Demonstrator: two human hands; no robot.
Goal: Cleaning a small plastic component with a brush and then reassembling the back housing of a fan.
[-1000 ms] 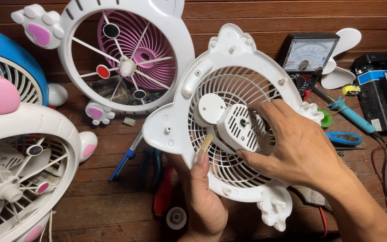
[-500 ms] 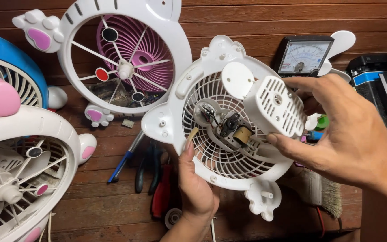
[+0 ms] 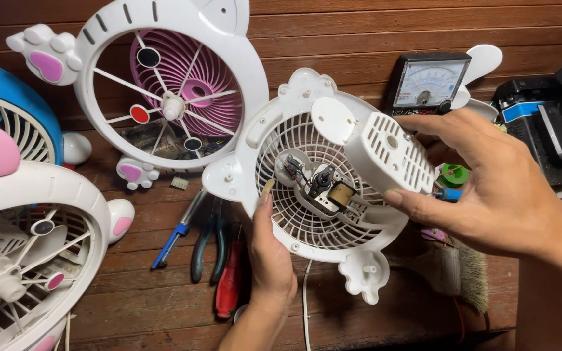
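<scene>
1. The wooden plank bench [image 3: 372, 26] carries everything; dark boards run left to right.
2. The white plastic fan grille with paw-shaped feet [image 3: 294, 214] stands tilted at centre. Its small exposed motor with a copper coil [image 3: 330, 190] sits at the hub.
3. My right hand [image 3: 495, 195] enters from four o'clock. Thumb and fingers are curled partway, pinching the white vented motor cover [image 3: 388, 156], lifted clear of the motor toward two o'clock.
4. My left hand [image 3: 271, 260] rises from six o'clock, closed around the grille's rim at seven o'clock, thumb lying on the mesh.
5. A white fan frame with pink blades [image 3: 170, 91] leans at eleven o'clock.
6. An analogue meter with a black case [image 3: 427, 81] stands at one o'clock.
7. A blue-handled screwdriver [image 3: 177, 231] and green-handled pliers [image 3: 206, 250] lie at eight o'clock.
</scene>
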